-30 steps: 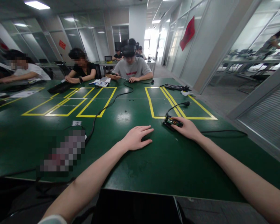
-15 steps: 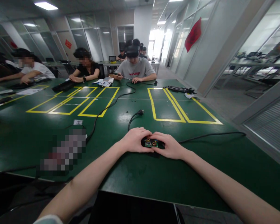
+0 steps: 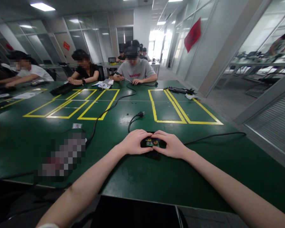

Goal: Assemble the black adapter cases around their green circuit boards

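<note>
Between my two hands is a small green circuit board [image 3: 150, 143] with a copper-coloured ring coil and yellow parts, set in a black housing. My left hand [image 3: 134, 142] curls round its left end, thumb on the near side and fingers on the far side. From the right, my right hand [image 3: 173, 145] grips the other end in the same way. The fingertips of both hands nearly meet above the board. A flat black piece [image 3: 154, 155] shows under the hands on the table; its full shape is hidden.
A black plug [image 3: 141, 114] on a cord lies just beyond my hands on the green table [image 3: 194, 177]. Another cord [image 3: 213, 136] runs off to the right. A pixelated object [image 3: 66, 155] lies at left by a number tag [image 3: 77, 126]. Several people sit across the table.
Both hands remain on the board and housing. More of the black piece shows beneath and beyond them now. The whole view has shifted slightly.
</note>
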Available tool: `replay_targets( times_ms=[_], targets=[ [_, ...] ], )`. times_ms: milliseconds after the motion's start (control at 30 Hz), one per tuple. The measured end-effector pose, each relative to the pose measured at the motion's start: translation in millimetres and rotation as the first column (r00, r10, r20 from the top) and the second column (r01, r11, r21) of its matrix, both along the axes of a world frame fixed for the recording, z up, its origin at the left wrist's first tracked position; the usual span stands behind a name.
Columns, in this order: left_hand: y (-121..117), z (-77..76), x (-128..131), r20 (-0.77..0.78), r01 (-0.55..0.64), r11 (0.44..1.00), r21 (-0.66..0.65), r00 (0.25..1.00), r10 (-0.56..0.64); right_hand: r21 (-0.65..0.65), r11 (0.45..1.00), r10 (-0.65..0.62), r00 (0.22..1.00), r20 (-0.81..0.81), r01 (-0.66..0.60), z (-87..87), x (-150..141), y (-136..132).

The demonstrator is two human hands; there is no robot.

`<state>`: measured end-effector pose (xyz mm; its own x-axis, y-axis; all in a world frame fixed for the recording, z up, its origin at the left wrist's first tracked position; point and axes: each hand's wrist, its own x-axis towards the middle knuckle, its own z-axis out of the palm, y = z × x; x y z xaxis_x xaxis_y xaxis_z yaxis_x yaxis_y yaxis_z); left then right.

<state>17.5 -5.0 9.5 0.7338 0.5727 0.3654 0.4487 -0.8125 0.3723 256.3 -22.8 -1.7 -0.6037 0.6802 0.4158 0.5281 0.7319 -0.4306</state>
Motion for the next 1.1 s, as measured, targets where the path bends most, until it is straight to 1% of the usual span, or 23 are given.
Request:
replay_targets(
  times_ms=[133, 300, 400, 533, 633, 733, 833, 900, 1000, 1100],
  targets=[
    [1, 1.2, -4, 0.045, -0.006, 1.000, -0.018, 0.999, 0.006, -0.004, 1.000, 0.004, 1.000, 0.008, -0.004, 4.0, 1, 0],
    [4, -2.4, -7, 0.096, -0.015, 1.000, -0.014, 0.995, 0.017, -0.034, 0.999, 0.015, 1.000, -0.010, -0.015, 2.0, 3, 1],
    [2, -2.2, -7, 0.108, -0.022, 1.000, -0.007, 0.994, 0.023, -0.022, 1.000, 0.014, 1.000, -0.011, -0.014, 1.0, 2, 1],
    [3, -0.9, -9, 0.080, -0.109, 0.994, 0.004, 0.991, 0.108, 0.025, 1.000, -0.003, 1.000, 0.029, 0.002, 1.3, 0, 1],
    [5, -1.3, -11, 0.030, -0.167, 0.985, -0.039, 0.985, 0.168, 0.041, 0.999, -0.014, 0.999, 0.050, 0.012, 1.3, -1, 1],
    [8, -1.7, -11, 0.007, -0.172, 0.982, -0.080, 0.985, 0.173, 0.052, 0.998, -0.040, 0.998, 0.056, 0.037, 0.2, -2, 1],
    [9, -1.3, -10, -0.011, -0.179, 0.981, -0.072, 0.984, 0.178, 0.067, 0.996, -0.061, 0.997, 0.053, 0.058, -0.1, -2, 0],
    [9, -1.3, -10, -0.027, -0.190, 0.980, -0.064, 0.982, 0.189, 0.060, 0.995, -0.084, 0.995, 0.053, 0.081, 0.9, -1, 0],
    [9, -2.1, -10, -0.025, -0.221, 0.973, -0.073, 0.975, 0.220, 0.018, 0.995, -0.103, 0.992, 0.070, 0.102, 4.0, 4, 3],
    [9, -2.0, -11, 0.054, -0.275, 0.958, -0.082, 0.958, 0.280, -0.015, 0.998, -0.063, 0.995, 0.083, 0.064, 7.3, 12, 6]
  ],
)
